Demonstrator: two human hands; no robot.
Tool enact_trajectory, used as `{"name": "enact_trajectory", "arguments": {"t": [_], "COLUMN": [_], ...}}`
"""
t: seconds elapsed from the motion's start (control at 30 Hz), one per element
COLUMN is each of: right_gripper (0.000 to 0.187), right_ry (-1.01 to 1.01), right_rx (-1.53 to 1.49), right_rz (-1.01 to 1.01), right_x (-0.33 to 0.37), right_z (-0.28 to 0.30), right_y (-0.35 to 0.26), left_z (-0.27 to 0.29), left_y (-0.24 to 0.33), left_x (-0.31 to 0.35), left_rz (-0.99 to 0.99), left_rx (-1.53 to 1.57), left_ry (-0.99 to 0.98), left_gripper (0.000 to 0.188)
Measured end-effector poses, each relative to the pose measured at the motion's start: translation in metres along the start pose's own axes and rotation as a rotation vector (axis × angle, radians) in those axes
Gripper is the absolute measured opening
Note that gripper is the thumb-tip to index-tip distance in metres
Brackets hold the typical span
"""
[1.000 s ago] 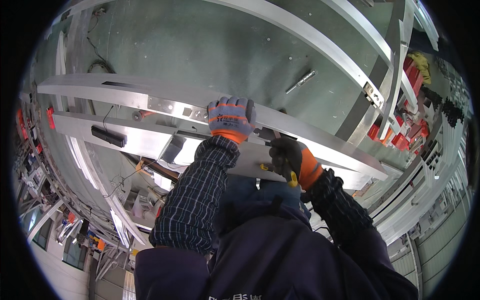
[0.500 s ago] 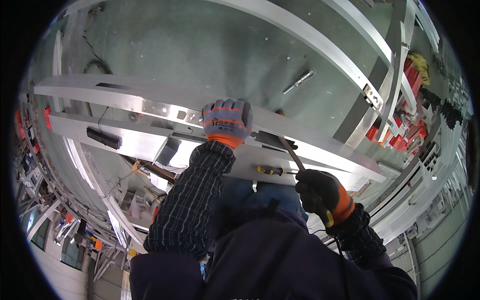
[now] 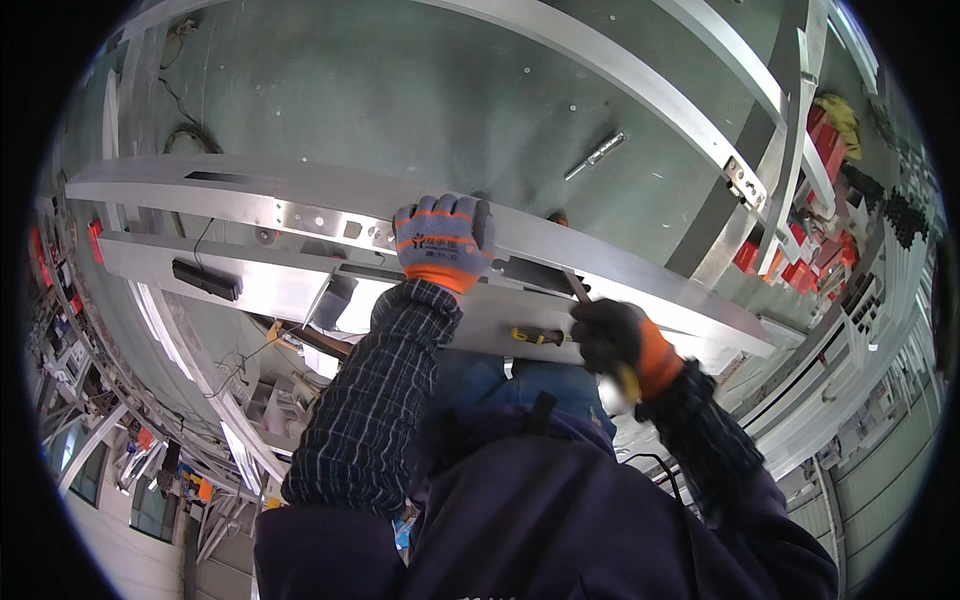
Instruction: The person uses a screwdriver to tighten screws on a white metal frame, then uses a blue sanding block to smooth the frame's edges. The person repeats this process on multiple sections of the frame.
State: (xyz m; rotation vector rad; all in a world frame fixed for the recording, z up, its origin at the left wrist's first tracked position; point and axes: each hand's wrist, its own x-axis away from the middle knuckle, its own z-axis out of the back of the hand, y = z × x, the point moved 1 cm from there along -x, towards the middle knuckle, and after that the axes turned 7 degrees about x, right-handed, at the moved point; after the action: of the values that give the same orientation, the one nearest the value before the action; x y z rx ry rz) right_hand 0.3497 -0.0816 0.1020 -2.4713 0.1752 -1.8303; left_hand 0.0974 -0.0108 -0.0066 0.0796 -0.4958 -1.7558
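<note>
While your left hand (image 3: pixel 445 238) lay over the beam (image 3: pixel 600 262), your right hand (image 3: pixel 610 340) held a tool (image 3: pixel 577 286) on the near side of it. The left was closed on the beam, its fingers folded over the far edge and the fingertips out of sight. The right was a narrow fist round the tool's handle, blurred, with a yellow end showing below it and the shaft pointing far and a little left, to the dark gap (image 3: pixel 535 273) along the beam's near side. You could not tell from this view whether the tip touched metal

The beam ran left to right in front of you, with a holed plate (image 3: pixel 320 219) on its face, left of your left hand. Nearer to you lay the near beam (image 3: pixel 490 318), with a yellow and black screwdriver (image 3: pixel 537 336) on it, just left of the right hand. A black box (image 3: pixel 206 280) sat on its left part, and a silver rod (image 3: pixel 595 156) lay on the floor (image 3: pixel 400 110) on the far side

By the look of it, you were at the step of using the tool at the gap, one hand bracing, one working. The next move probably called for a firm left hand, the tip placed squarely, and the right wrist clear of the screwdriver
</note>
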Motion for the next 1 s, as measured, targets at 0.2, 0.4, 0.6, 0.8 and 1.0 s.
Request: {"name": "enact_trajectory", "arguments": {"t": [0.2,0.4,0.6,0.8,1.0], "right_gripper": [0.028,0.031,0.021,0.027,0.017], "right_ry": [-0.014,-0.013,-0.030,-0.036,-0.018], "right_rx": [-0.342,-0.058,-0.391,0.154,0.130], "right_rz": [-0.234,0.092,-0.277,0.149,-0.002], "right_x": [0.064,-0.019,0.047,-0.002,0.049], "right_z": [0.015,0.005,0.021,0.009,-0.008], "right_y": [0.007,0.009,0.009,0.019,-0.022], "left_z": [-0.001,0.000,-0.001,0.003,-0.002], "left_y": [-0.006,-0.002,-0.005,-0.002,-0.005], "left_x": [-0.001,-0.001,0.002,0.005,0.011], "left_rz": [0.033,0.015,0.042,0.027,0.036], "left_rx": [-0.016,-0.011,0.018,-0.001,0.016], "left_ry": [0.000,-0.023,-0.040,-0.013,-0.011], "left_gripper": [0.024,0.024,0.024,0.024,0.025]}}
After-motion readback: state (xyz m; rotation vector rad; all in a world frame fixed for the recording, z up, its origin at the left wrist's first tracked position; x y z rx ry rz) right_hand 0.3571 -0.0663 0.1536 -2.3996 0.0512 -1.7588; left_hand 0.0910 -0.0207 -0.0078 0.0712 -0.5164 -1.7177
